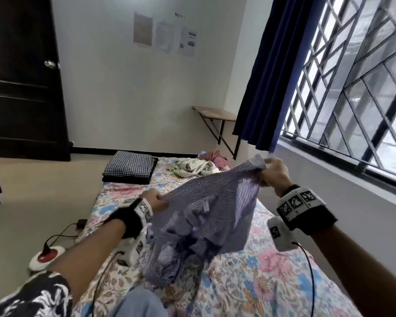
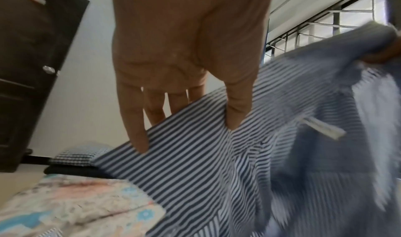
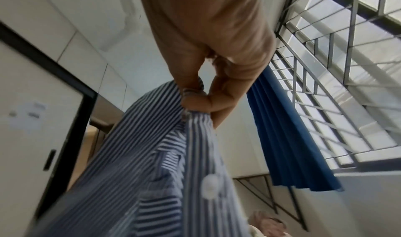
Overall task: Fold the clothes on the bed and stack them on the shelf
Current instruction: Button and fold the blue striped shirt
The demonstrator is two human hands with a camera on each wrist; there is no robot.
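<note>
A blue-and-white striped shirt (image 1: pixel 204 216) hangs in the air over the floral bed (image 1: pixel 272 271), stretched between both hands. My left hand (image 1: pixel 156 200) pinches its left edge, thumb (image 2: pixel 236 110) on the near side of the cloth (image 2: pixel 195 163). My right hand (image 1: pixel 273 172) is raised higher by the window and pinches the other edge (image 3: pixel 190 93) between thumb and fingers. The shirt's lower part bunches down onto the bed. A folded checked cloth on a black one (image 1: pixel 129 167) lies at the bed's far left corner. Unfolded clothes, pale striped (image 1: pixel 192 168) and pink (image 1: pixel 213 156), lie at the far end.
A small wooden wall shelf (image 1: pixel 215 113) stands past the bed near the blue curtain (image 1: pixel 268 76). A barred window (image 1: pixel 352 88) runs along the right. A dark door (image 1: pixel 21 76) is at left. On the floor left of the bed lie a power strip reel (image 1: pixel 47 255) and cables.
</note>
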